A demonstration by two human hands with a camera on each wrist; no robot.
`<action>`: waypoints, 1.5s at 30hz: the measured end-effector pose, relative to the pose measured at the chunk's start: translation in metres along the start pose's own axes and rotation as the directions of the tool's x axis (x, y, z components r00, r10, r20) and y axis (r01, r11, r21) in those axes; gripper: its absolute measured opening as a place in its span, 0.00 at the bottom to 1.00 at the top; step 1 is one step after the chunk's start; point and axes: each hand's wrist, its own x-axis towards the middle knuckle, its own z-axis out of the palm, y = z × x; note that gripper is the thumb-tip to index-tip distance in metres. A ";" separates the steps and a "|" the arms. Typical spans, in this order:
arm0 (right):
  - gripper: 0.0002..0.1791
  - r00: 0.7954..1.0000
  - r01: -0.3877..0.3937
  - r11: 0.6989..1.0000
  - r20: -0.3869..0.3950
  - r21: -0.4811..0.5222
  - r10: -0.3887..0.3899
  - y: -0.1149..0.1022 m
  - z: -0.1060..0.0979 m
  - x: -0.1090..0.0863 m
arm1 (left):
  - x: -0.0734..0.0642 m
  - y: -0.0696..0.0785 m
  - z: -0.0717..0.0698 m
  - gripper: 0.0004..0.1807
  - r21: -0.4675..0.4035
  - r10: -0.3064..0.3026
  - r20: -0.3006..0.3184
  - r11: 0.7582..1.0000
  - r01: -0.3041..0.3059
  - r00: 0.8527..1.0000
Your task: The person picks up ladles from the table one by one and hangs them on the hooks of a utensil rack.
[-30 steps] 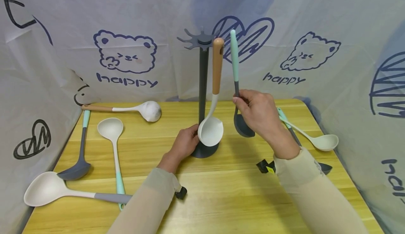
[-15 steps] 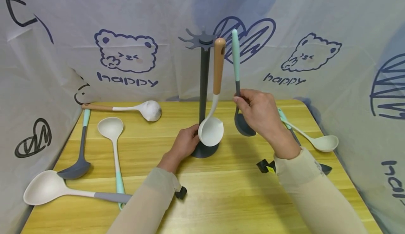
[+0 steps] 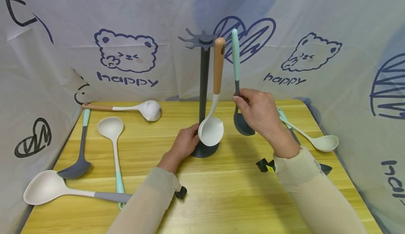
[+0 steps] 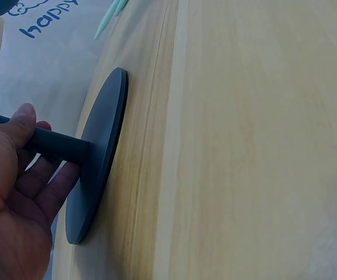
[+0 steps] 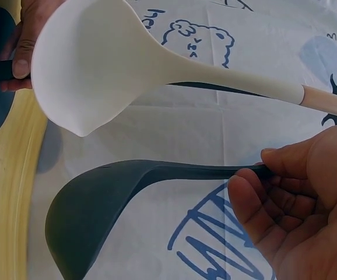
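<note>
My left hand (image 3: 184, 143) grips the post of a dark utensil stand (image 3: 204, 82) low down, just above its round base (image 4: 98, 157). From the stand's clawed top hangs a white ladle (image 3: 211, 132) with a wooden handle, its bowl in front of the post. To the right of it, my right hand (image 3: 259, 112) pinches a dark grey ladle (image 3: 243, 125) by its shaft between thumb and fingers. That ladle is held upright above the table, mint handle (image 3: 235, 54) up and bowl down. In the right wrist view the pinched shaft (image 5: 215, 171) shows clearly beside the white ladle.
On the left of the table lie a wooden-handled ladle (image 3: 150, 111), a white ladle (image 3: 110, 127), a grey ladle (image 3: 76, 169) and a large white spoon (image 3: 45, 188). On the right, a white ladle (image 3: 326, 143) crosses a grey one (image 3: 325, 169), partly behind my sleeve.
Almost nothing moves: the grey ladle in my right hand shifts very slightly right, then back. My left hand stays on the post.
</note>
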 end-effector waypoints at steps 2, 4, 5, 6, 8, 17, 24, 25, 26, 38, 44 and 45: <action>0.12 1.000 0.002 1.000 -0.002 -0.003 -0.002 0.001 0.000 0.000 | 0.000 0.000 0.000 0.11 -0.003 -0.001 0.004 1.000 0.001 1.000; 0.12 1.000 0.006 1.000 -0.004 -0.008 -0.006 0.001 0.001 0.000 | 0.000 0.001 0.000 0.12 -0.005 0.000 0.004 1.000 0.000 1.000; 0.12 1.000 0.008 1.000 -0.004 -0.009 -0.009 0.001 0.001 0.000 | 0.000 0.001 0.000 0.12 -0.003 0.003 0.002 1.000 -0.003 1.000; 0.12 1.000 0.010 1.000 -0.004 -0.012 -0.010 0.002 0.001 0.000 | -0.001 0.001 0.000 0.12 -0.003 0.005 0.001 1.000 -0.005 1.000; 0.12 1.000 0.012 1.000 0.000 -0.018 -0.012 0.002 0.001 0.000 | -0.001 0.000 0.000 0.12 0.001 0.010 -0.005 1.000 -0.010 1.000; 0.12 1.000 0.014 0.998 0.021 -0.062 -0.012 0.002 0.003 0.004 | 0.000 -0.002 0.000 0.11 0.006 0.012 -0.006 1.000 -0.012 1.000; 0.12 0.999 -0.012 0.999 0.038 -0.049 0.013 0.001 0.008 0.007 | 0.000 -0.001 0.000 0.10 0.013 0.021 -0.010 1.000 -0.020 1.000; 0.11 0.999 -0.014 0.999 0.042 -0.046 0.016 0.001 0.009 0.007 | 0.000 0.000 -0.001 0.10 0.010 0.019 -0.009 1.000 -0.019 1.000; 0.12 0.999 -0.014 0.999 0.044 -0.041 0.016 0.002 0.010 0.008 | 0.000 0.000 -0.001 0.11 0.008 0.018 -0.008 1.000 -0.018 1.000; 0.10 0.999 -0.033 0.999 0.042 0.032 0.032 0.002 0.024 0.014 | -0.001 0.000 0.000 0.10 -0.001 0.012 -0.010 1.000 -0.012 1.000; 0.10 0.995 -0.078 0.995 0.065 0.062 0.074 -0.001 0.030 0.017 | -0.001 -0.001 0.001 0.09 -0.005 0.006 -0.006 1.000 -0.006 1.000; 0.10 0.995 -0.084 0.994 0.068 0.068 0.079 -0.001 0.031 0.017 | -0.001 -0.001 0.001 0.10 -0.010 0.007 -0.007 1.000 -0.007 1.000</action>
